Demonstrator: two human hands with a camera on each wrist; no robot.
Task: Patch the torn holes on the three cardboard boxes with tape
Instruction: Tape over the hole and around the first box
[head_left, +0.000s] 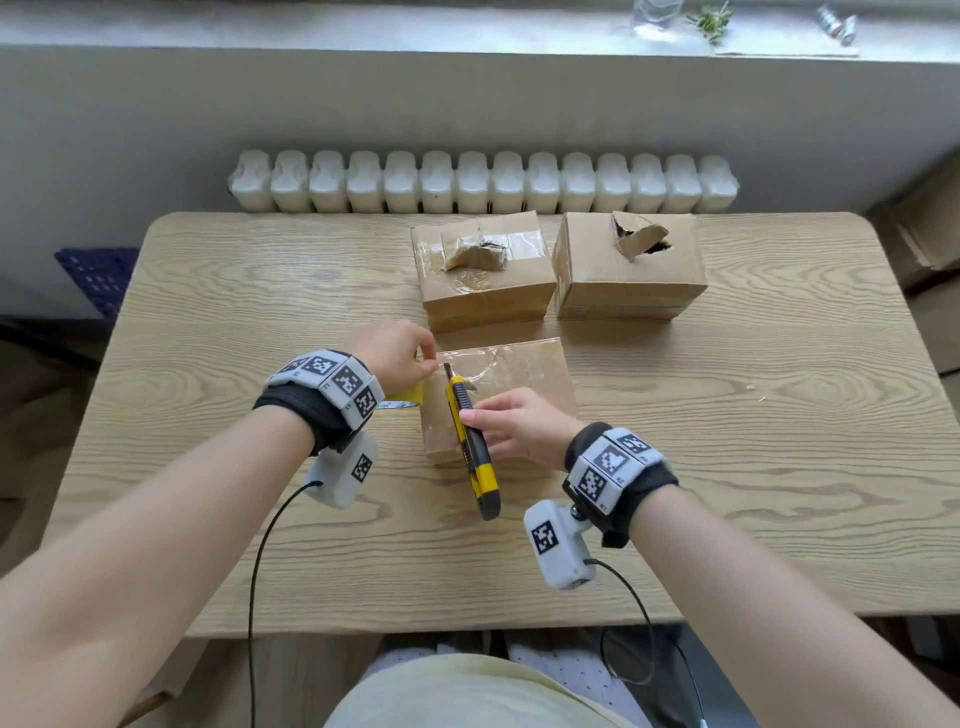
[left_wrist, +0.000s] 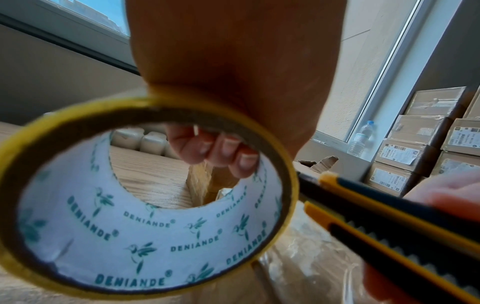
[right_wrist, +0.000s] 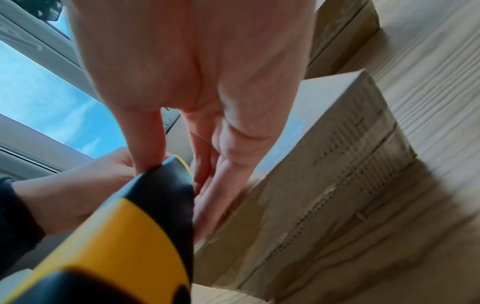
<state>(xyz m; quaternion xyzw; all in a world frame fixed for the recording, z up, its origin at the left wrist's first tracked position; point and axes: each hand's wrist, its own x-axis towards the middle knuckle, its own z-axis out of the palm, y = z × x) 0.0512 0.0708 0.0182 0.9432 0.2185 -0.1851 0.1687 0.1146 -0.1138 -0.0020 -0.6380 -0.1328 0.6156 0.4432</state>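
Three cardboard boxes stand on the wooden table (head_left: 208, 291). The near box (head_left: 524, 374) has clear tape across its top. My left hand (head_left: 400, 356) grips a yellow tape roll (left_wrist: 145, 197) at that box's left edge, fingers curled over the roll's far rim. My right hand (head_left: 511, 423) holds a yellow and black utility knife (head_left: 470, 441), its blade tip pointing at the tape between roll and box. The far middle box (head_left: 483, 265) has a crumpled hole under tape. The far right box (head_left: 628, 260) has an open torn hole.
A white radiator (head_left: 483, 182) runs behind the table under a window sill. Stacked cardboard cartons (left_wrist: 428, 144) and a water bottle (left_wrist: 361, 137) stand at the right. Cables hang from both wrist cameras over the table's near edge.
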